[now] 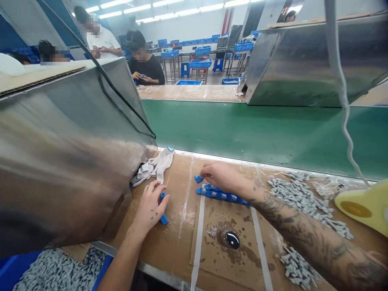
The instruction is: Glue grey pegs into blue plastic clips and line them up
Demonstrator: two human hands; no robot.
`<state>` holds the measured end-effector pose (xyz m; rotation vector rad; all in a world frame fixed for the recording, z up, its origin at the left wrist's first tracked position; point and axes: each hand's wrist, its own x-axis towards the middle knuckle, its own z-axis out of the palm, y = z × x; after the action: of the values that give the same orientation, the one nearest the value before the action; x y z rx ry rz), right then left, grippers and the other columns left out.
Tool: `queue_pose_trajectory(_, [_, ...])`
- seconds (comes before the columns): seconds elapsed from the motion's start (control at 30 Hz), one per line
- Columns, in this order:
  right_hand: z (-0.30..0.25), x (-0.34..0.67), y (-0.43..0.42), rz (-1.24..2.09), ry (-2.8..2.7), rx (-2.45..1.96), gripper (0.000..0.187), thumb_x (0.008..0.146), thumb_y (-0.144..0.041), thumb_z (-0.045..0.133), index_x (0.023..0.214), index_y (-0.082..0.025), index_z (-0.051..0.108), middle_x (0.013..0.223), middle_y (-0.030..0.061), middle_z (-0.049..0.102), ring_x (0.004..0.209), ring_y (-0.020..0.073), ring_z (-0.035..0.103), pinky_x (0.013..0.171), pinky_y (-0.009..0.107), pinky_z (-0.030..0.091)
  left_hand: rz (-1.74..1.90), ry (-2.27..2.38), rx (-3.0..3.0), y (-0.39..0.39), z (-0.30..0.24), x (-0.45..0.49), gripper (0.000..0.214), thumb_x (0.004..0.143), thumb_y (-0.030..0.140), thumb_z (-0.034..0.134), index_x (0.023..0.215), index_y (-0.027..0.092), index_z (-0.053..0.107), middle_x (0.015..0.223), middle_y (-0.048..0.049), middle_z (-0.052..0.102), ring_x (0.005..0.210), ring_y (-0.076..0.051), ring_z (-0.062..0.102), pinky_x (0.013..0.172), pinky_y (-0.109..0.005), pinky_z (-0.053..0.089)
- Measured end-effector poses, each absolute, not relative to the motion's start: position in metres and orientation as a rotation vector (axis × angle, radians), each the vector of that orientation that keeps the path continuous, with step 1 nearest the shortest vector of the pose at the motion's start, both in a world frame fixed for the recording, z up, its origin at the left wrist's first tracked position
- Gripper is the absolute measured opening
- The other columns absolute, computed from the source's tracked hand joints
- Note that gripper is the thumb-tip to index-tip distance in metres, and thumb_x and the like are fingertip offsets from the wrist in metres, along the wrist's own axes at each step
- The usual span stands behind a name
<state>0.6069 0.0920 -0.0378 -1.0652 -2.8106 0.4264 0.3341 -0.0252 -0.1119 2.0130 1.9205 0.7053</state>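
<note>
My left hand (pixel 150 205) rests low over the cardboard-covered bench, fingers apart and loosely curved. Between its thumb and forefinger shows a small blue plastic piece (pixel 163 195), and more blue plastic (pixel 164 219) sticks out below the thumb; whether they are one part is hidden. My right hand (pixel 220 176) pinches another small blue plastic piece (pixel 198 179) at its fingertips, just beyond two rows of blue plastic pieces (pixel 224 196). The near row carries small pale inserts. In front of the rows, a round black puddle-like spot (pixel 232 240) lies on a wet-stained, taped cardboard sheet (pixel 221 266).
White gloves (pixel 162 163) lie by the metal housing (pixel 69 161) at left. Grey small parts (pixel 303 198) are heaped at right near a yellow object (pixel 366 204). A blue bin (pixel 104 268) holds more. Beyond runs a green conveyor belt (pixel 242 129); people sit across it.
</note>
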Motion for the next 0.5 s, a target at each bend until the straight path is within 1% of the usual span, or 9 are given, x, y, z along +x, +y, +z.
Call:
queue_pose_trajectory(0.1, [-0.051, 0.598, 0.1, 0.416, -2.927, -0.949, 0.026, 0.081, 0.002, 0.056, 0.083, -0.014, 0.076, 0.091, 0.0082, 0.071, 0.084, 0.0192, 0.065, 0.071, 0.025, 0.043, 0.61, 1.907, 2.035, -0.024, -0.119, 0.334, 0.028, 0.091, 0.03, 0.054, 0.114, 0.021, 0.067, 0.13, -0.0112, 0.056, 0.119, -0.029, 0.055, 0.102, -0.045, 0.047])
queue_pose_trajectory(0.2, [-0.056, 0.597, 0.101, 0.392, -3.006, -0.876, 0.023, 0.08, 0.003, 0.056, 0.077, -0.012, 0.074, 0.089, 0.0096, 0.07, 0.081, 0.0194, 0.064, 0.068, 0.025, 0.042, 0.51, 1.871, 2.031, -0.02, -0.121, 0.335, 0.028, 0.091, 0.029, 0.053, 0.114, 0.021, 0.068, 0.122, -0.0106, 0.061, 0.111, -0.028, 0.06, 0.097, -0.043, 0.05])
queue_pose_trajectory(0.33, [-0.055, 0.602, 0.099, 0.355, -3.012, -0.881, 0.018, 0.086, -0.005, 0.057, 0.079, -0.013, 0.072, 0.087, 0.0095, 0.07, 0.078, 0.0204, 0.064, 0.067, 0.026, 0.041, 0.448, 1.841, 2.056, -0.017, -0.119, 0.337, 0.028, 0.092, 0.022, 0.05, 0.112, 0.02, 0.069, 0.113, -0.01, 0.066, 0.106, -0.027, 0.062, 0.093, -0.041, 0.05])
queue_pose_trajectory(0.43, [-0.055, 0.605, 0.098, 0.339, -2.98, -0.93, 0.017, 0.09, -0.008, 0.056, 0.084, -0.014, 0.071, 0.087, 0.0082, 0.071, 0.08, 0.0206, 0.065, 0.067, 0.026, 0.041, 0.438, 1.844, 2.059, -0.015, -0.118, 0.337, 0.029, 0.091, 0.018, 0.049, 0.111, 0.019, 0.069, 0.112, -0.0099, 0.068, 0.105, -0.027, 0.064, 0.092, -0.04, 0.05])
queue_pose_trajectory(0.5, [-0.056, 0.605, 0.098, 0.335, -2.964, -0.957, 0.017, 0.091, -0.007, 0.057, 0.086, -0.015, 0.071, 0.088, 0.0077, 0.072, 0.082, 0.0203, 0.065, 0.069, 0.026, 0.041, 0.441, 1.85, 2.045, -0.015, -0.118, 0.337, 0.029, 0.089, 0.018, 0.05, 0.111, 0.019, 0.068, 0.114, -0.0101, 0.068, 0.105, -0.027, 0.064, 0.093, -0.04, 0.05])
